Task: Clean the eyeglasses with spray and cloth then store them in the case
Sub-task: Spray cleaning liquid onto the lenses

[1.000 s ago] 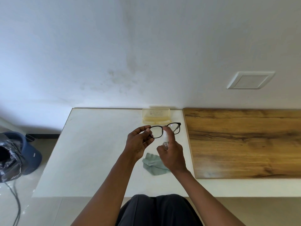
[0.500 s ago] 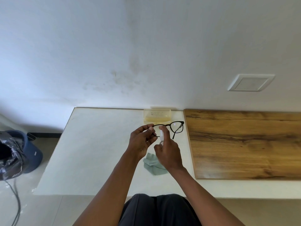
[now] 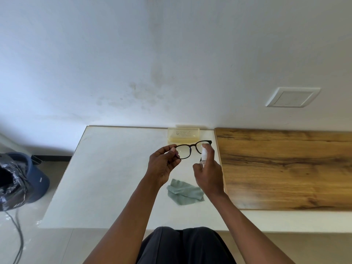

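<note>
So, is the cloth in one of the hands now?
No, the cloth lies on the table, while the left hand holds the eyeglasses and the right hand the spray bottle.

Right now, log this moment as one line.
left hand holds eyeglasses | right hand aims spray bottle | cloth on table | case behind

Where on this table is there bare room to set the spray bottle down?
Bare white top lies left of the left hand, and wooden board on the right. Crowded: cloth below the hands, case at the wall.
</note>
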A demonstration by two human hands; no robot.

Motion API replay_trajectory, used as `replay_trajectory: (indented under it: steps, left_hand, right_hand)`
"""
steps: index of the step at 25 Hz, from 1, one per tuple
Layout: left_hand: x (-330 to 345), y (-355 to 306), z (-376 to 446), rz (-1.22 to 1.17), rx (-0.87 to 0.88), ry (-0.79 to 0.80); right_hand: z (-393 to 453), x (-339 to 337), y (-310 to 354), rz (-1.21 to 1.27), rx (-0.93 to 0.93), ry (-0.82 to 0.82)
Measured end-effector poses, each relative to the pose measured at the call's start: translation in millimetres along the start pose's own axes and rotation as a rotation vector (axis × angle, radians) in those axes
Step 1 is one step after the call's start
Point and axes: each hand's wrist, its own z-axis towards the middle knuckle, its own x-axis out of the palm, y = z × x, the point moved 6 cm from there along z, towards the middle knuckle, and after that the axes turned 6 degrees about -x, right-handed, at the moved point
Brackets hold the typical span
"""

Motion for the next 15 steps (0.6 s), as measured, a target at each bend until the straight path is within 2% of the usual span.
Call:
replay_trajectory:
  steps: [10, 15]
  left_hand:
    - [-3.4, -3.3, 3.1, -0.007, 0.003, -0.012]
    - [-5.7, -4.7, 3.4, -0.012, 0.003, -0.011]
  right_hand:
    - [4.5, -5.1, -15.8, 0.012, -0.026, -0.060]
    - [3.4, -8.8, -30.2, 0.109, 0.051, -0.129]
